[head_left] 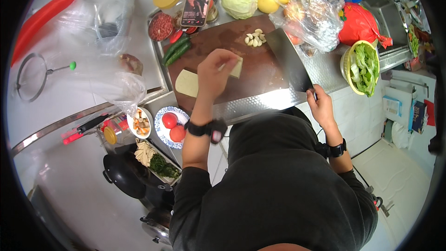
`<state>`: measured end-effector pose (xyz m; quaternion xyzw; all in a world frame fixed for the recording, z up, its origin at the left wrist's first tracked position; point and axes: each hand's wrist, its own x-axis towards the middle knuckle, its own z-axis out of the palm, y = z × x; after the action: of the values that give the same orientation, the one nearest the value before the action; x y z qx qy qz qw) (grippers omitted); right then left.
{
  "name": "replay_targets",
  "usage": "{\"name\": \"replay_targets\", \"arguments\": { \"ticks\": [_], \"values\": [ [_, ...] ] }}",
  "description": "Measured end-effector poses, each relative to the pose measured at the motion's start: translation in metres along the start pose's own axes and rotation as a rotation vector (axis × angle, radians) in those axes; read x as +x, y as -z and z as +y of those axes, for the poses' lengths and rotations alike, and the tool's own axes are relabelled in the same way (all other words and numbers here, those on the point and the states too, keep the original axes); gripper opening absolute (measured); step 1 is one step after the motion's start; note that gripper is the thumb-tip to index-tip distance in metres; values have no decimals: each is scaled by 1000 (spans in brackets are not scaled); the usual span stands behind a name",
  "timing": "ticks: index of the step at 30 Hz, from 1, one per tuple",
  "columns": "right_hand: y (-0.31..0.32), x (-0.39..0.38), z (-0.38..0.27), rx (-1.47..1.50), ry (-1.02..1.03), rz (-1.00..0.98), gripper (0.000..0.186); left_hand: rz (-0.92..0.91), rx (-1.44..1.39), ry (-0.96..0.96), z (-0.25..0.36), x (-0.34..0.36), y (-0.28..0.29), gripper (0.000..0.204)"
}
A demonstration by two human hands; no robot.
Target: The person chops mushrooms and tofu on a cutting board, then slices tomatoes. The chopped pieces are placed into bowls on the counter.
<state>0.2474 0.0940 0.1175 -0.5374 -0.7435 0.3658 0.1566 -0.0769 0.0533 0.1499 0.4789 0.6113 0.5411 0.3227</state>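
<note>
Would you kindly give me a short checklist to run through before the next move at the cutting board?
1. Cleaver handle gripped: ok, the right hand is closed around it.
2. Left hand apart from the blade: ok, a gap of bare cutting board shows between them.
3. Smaller pale piece firmly held: cannot tell, the left hand's fingers hide the contact.
4. Larger pale slab on the board: ok, it lies flat on the left part.
5. Garlic cloves well away from the blade: not ok, they lie close beside it.
6. Blade height above the board: cannot tell from this view.
</note>
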Motion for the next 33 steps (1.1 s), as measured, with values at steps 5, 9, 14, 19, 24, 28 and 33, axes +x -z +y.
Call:
{"name": "replay_targets", "arguments": {
  "ticks": [5, 9, 14, 19, 24, 28, 33],
  "values": [
    [-4, 6, -7, -72, 2, -87, 13, -462, -479, -561, 144, -32, 29, 5],
    [-8, 11, -13, -87, 101, -84, 14, -366, -786, -644, 191, -37, 14, 8],
    [-9, 13, -16, -156, 63, -164, 14, -436, -819, -677, 175, -49, 31, 11],
    [-7, 15, -12, -158, 94, -117, 15, -65, 200, -217, 86, -47, 11, 42],
    [-5, 16, -6, -190, 27, -134, 15, -154, 992, 159, -27, -19, -25, 77],
    [-4, 16, -4, -131, 61, -89, 15, -244, 1085, 328, -62, -15, -34, 76],
    [-2, 15, -4, -154, 34, -102, 15, -269, 947, 344, -73, -7, -21, 66]
  ]
}}
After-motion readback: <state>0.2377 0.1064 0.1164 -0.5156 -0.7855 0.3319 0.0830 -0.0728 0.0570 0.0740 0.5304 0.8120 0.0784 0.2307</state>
